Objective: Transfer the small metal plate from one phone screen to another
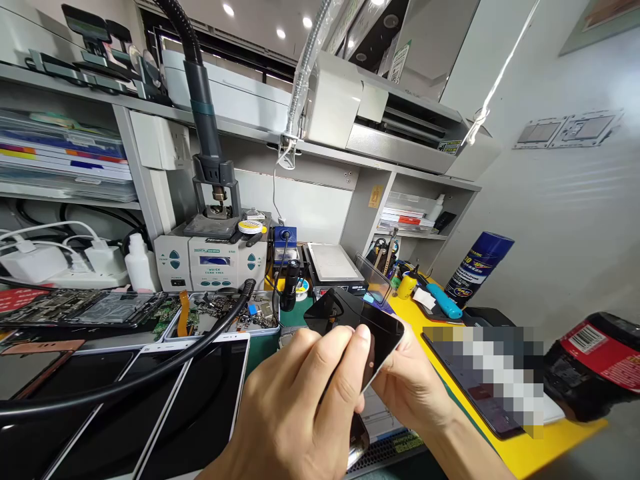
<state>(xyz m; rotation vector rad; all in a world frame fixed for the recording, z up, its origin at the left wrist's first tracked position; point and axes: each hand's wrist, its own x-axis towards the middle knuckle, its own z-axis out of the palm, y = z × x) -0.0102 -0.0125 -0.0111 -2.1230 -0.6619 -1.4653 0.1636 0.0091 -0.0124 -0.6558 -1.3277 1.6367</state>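
Observation:
A black smartphone [384, 328] is held tilted above the bench, its dark glossy face up. My right hand [417, 383] grips its right edge from below and the side. My left hand [295, 400] is closed, with its fingertips pressed together on the phone's face. A dark glossy flat part [324, 308] sticks out past the left fingers at the far end. Whether it is a separate sheet or part of the phone I cannot tell. Under my hands lies another device with a shiny rounded edge [359, 441], mostly hidden.
Several tablet screens [195, 400] lie at left, crossed by a thick black hose [150, 387]. Behind stand a parts tray [215, 317], a soldering station [215, 260] and a flashlight [290, 285]. At right are a spray can [477, 270], a dark tablet [465, 373] and a cola bottle [597, 363].

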